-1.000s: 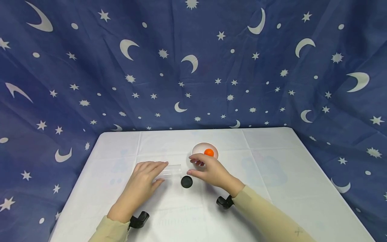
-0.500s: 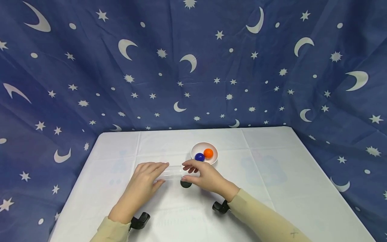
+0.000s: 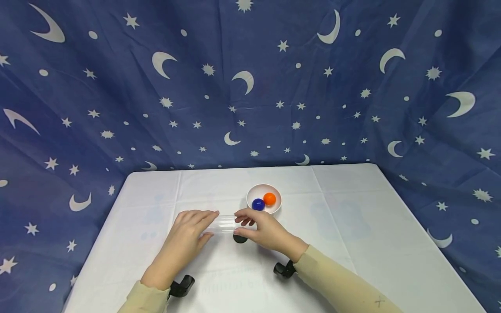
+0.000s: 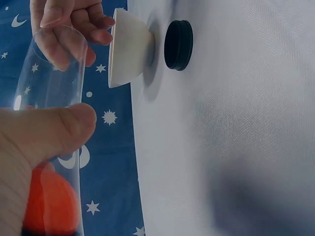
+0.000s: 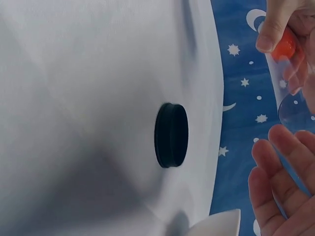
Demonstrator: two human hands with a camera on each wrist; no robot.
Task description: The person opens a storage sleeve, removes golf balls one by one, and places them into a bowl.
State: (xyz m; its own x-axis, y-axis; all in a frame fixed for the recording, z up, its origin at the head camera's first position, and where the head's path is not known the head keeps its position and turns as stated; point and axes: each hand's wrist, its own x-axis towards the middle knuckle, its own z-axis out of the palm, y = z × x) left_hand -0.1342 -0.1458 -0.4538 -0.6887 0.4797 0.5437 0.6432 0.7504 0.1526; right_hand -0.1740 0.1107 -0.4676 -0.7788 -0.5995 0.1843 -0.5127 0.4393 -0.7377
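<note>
My left hand point(image 3: 189, 226) holds a clear tube point(image 3: 223, 224) on its side above the table, thumb across its near wall. An orange-red ball point(image 4: 51, 201) sits inside the tube, towards the end in my palm. My right hand point(image 3: 262, 228) is at the tube's other, uncovered end, its fingers point(image 5: 283, 172) loosely spread by the rim and nothing seen in them. Whether they touch the rim I cannot tell. Partly beneath the right thumb in the head view, a round black cap point(image 3: 240, 238) lies on the table.
A white bowl point(image 3: 276, 210) stands just behind my right hand, holding an orange ball point(image 3: 269, 199) and a dark blue ball point(image 3: 258, 204). The white-covered table point(image 3: 336, 261) ends at a blue star-and-moon curtain point(image 3: 274, 130).
My right hand has moved left from the bowl's front to the tube's end, uncovering the blue ball and partly covering the cap. The left hand stays almost still with the tube.
</note>
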